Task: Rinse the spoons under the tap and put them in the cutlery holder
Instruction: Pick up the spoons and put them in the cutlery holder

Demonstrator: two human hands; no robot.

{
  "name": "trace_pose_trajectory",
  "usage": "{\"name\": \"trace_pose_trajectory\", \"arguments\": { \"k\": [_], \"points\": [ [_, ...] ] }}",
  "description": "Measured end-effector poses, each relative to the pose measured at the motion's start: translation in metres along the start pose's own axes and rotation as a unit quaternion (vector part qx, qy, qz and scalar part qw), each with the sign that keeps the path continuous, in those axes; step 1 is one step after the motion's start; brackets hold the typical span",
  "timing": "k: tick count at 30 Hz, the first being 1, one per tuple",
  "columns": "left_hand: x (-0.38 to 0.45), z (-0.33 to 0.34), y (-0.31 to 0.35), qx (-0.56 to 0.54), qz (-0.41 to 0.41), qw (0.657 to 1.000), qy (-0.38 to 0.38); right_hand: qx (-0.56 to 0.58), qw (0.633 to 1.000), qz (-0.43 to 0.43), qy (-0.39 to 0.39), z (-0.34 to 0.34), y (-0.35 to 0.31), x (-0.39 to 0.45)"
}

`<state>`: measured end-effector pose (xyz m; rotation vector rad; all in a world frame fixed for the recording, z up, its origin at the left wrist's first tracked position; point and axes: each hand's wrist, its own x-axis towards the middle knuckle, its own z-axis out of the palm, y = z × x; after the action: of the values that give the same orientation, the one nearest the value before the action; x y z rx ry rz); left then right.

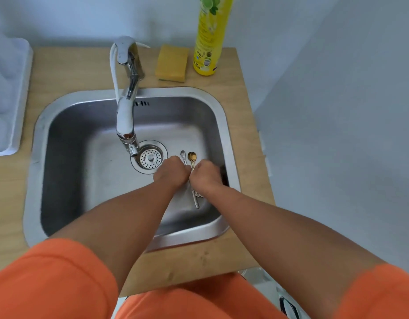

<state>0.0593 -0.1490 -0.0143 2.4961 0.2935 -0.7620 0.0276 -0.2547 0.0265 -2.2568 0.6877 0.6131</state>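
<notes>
Two spoons lie on the floor of the steel sink (67, 143), right of the drain. The silver spoon (182, 154) and the gold spoon (192, 155) show their bowls beyond my hands, and their handle ends (196, 202) stick out toward me. My left hand (171, 173) is curled down over the silver spoon's handle. My right hand (208, 175) is curled down over the gold spoon's handle. The fingertips of both hands are hidden. The chrome tap (126, 104) reaches over the drain, and no water is visible.
A strainer drain (150, 158) sits mid-sink. A yellow sponge (172, 63) and a yellow dish-soap bottle (210, 35) stand behind the sink on the wooden counter (245, 116). A white plastic rack (8, 93) stands at the left edge.
</notes>
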Motion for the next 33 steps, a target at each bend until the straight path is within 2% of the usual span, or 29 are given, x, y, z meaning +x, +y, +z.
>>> {"name": "trace_pose_trajectory", "arguments": {
  "k": [9,16,19,22,24,26,28,33],
  "points": [
    [-0.002,0.012,-0.005,0.005,-0.042,0.999,0.026,-0.053,0.998,0.006,-0.016,0.009,-0.007,0.017],
    [-0.006,0.013,-0.020,0.079,-0.014,0.997,-0.008,-0.099,0.995,0.006,-0.020,0.019,-0.012,0.025],
    [-0.009,0.011,-0.026,0.072,-0.011,0.997,-0.016,-0.129,0.991,0.007,-0.022,0.021,-0.009,0.028],
    [-0.012,0.002,-0.038,0.010,-0.022,0.999,-0.027,-0.153,0.988,-0.001,-0.018,0.022,-0.004,0.032],
    [-0.015,-0.007,-0.047,-0.089,-0.033,0.995,-0.037,-0.173,0.984,-0.019,-0.022,0.022,-0.002,0.033],
    [-0.019,-0.017,-0.058,-0.214,-0.066,0.974,-0.029,-0.202,0.978,-0.043,-0.025,0.024,-0.001,0.031],
    [-0.026,-0.029,-0.067,-0.294,-0.096,0.951,-0.006,-0.250,0.966,-0.062,-0.020,0.026,0.000,0.028],
    [-0.045,-0.068,-0.091,-0.339,-0.099,0.933,0.075,-0.314,0.942,-0.108,-0.044,0.034,-0.003,0.018]
  ]
}}
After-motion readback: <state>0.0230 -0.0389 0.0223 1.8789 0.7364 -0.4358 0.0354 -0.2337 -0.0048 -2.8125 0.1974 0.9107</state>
